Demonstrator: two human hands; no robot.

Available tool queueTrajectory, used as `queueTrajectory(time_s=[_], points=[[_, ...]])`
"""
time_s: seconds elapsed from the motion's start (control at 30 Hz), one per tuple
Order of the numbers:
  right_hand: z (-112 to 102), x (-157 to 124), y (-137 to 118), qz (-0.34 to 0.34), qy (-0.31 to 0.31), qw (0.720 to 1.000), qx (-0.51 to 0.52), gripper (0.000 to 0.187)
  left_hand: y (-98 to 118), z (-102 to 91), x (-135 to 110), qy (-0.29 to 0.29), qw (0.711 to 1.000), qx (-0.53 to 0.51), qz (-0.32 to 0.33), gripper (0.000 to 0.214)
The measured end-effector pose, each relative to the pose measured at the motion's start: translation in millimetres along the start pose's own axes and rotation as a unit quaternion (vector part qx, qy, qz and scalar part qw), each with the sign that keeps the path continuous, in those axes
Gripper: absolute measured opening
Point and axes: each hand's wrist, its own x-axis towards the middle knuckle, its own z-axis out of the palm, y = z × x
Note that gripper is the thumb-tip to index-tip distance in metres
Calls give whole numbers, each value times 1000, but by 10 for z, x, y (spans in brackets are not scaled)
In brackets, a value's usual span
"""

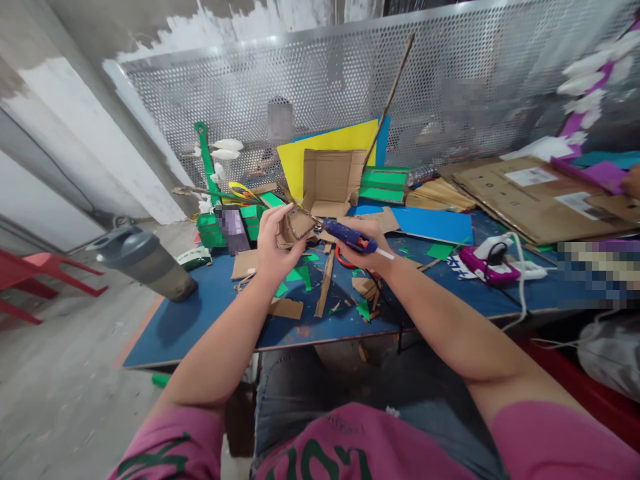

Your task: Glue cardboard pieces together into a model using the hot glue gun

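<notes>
A grey shaker bottle (143, 257) is parked on the left end of the blue desk (175, 340), with a small green-and-white packet (195, 259) tucked just beside it. Off to the left, a red plastic chair (63, 265) can be spotted on the floor (75, 380). The back's pretty much walled off by a perforated metal panel (225, 87), and a pink power strip (500, 272) is plonked toward the right.
</notes>
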Motion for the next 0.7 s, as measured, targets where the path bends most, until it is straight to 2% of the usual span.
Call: queueTrajectory(time_s=[0.13, 0.7], points=[[-3, 5, 5, -15, -5, 1000, 12, 8, -4, -4, -2, 0, 1000, 4, 1, 60], [4, 25, 0, -62, 2, 998, -11, 11, 0, -13, -14, -17, 1000, 10, -17, 64]])
